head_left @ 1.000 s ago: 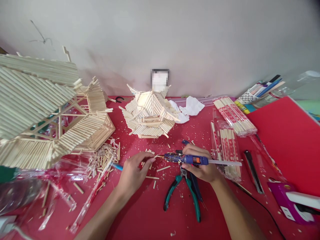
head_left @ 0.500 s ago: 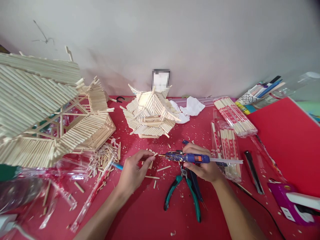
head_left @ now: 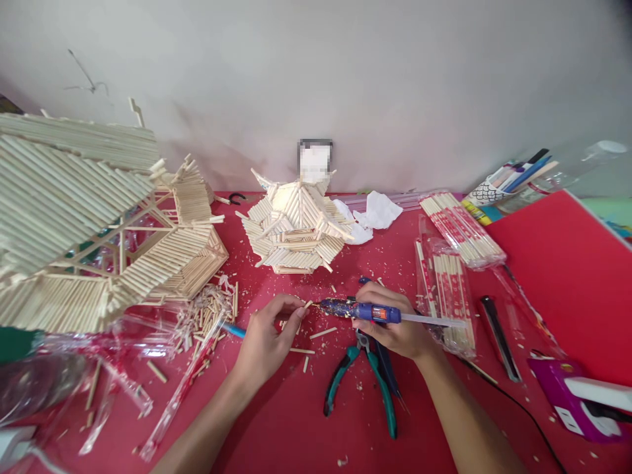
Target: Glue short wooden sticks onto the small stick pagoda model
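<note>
My left hand point(head_left: 273, 334) pinches a short wooden stick piece point(head_left: 308, 305) between thumb and fingertips. My right hand point(head_left: 397, 324) is wrapped round a blue glue gun point(head_left: 363, 310), its nozzle pointing left at the stick piece, close to or touching it. A clear glue stick point(head_left: 432, 320) juts from the gun's back. Below the gun lie green-handled pliers point(head_left: 352, 362), spread apart, beside a dark blue tool point(head_left: 388, 368). Loose cut sticks point(head_left: 323, 333) rest between my hands. Behind them stands a small pagoda-like model point(head_left: 299, 230) made of wooden sticks.
At left are a larger stick building point(head_left: 74, 197), a pile of cut sticks point(head_left: 207, 313) and plastic wrappers point(head_left: 172, 401). Packaged chopsticks point(head_left: 461, 230), a box cutter point(head_left: 500, 339), a purple box point(head_left: 567, 401) and a red board point(head_left: 567, 283) lie right. A black cord point(head_left: 518, 401) crosses the front right.
My right hand has moved slightly left with the glue gun, bringing its nozzle closer to the stick piece. My left hand has barely shifted and keeps its pinch.
</note>
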Motion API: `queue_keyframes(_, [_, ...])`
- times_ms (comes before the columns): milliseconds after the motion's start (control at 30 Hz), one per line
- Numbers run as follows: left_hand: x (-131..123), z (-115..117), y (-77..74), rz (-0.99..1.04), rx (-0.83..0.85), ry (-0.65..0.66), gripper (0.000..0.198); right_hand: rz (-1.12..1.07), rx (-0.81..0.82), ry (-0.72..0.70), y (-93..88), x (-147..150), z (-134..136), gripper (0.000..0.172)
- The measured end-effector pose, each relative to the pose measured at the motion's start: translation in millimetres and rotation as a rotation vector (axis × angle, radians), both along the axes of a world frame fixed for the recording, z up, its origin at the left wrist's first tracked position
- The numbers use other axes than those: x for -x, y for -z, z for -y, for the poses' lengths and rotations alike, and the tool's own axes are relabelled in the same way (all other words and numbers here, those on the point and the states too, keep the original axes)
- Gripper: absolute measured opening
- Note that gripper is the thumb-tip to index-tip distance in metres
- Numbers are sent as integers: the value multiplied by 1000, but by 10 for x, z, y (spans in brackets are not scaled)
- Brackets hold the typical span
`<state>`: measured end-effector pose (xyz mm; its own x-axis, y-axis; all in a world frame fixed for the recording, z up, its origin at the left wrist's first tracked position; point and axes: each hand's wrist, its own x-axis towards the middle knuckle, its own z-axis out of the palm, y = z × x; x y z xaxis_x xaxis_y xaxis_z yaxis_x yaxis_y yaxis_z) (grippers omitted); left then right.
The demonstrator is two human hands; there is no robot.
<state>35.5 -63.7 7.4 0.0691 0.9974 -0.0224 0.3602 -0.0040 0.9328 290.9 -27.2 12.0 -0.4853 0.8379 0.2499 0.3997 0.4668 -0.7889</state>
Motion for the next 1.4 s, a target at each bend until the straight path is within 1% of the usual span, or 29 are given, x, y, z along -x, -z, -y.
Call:
queue_keyframes(200, [-7, 11, 22, 46, -1, 2, 15, 6, -56, -12, -28, 6, -5, 24])
queue_keyframes(500, [-26, 20, 42, -113, -143, -14, 12, 24, -134, -29, -70, 29, -9, 23])
queue_keyframes(633, [-20, 18, 40, -168, -224, -34, 10, 25, -140, -32, -73, 28, -9, 22])
queue_keyframes(767, [-11, 8, 10, -195, -324, -37, 11, 30, -139, -38, -68, 28, -4, 22])
queue_keyframes(867, [-2, -2, -5, -197, -356, -41, 12, 30, -145, -36, -68, 30, -1, 24])
queue_keyframes(1000, [16, -16, 18, -165, -349, -50, 15, 16, -148, -36, -82, 15, 6, 25])
queue_keyframes(1133, [35, -28, 61, -98, -285, -75, 15, -1, -138, -26, -104, -22, 14, 27])
queue_keyframes(1300, [43, -38, 89, -21, -231, -73, 14, 4, -124, 6, -108, -26, 19, 24])
queue_keyframes(1400, [33, -26, 95, 62, -183, -72, 12, 33, -114, 6, -103, 8, 18, 21])
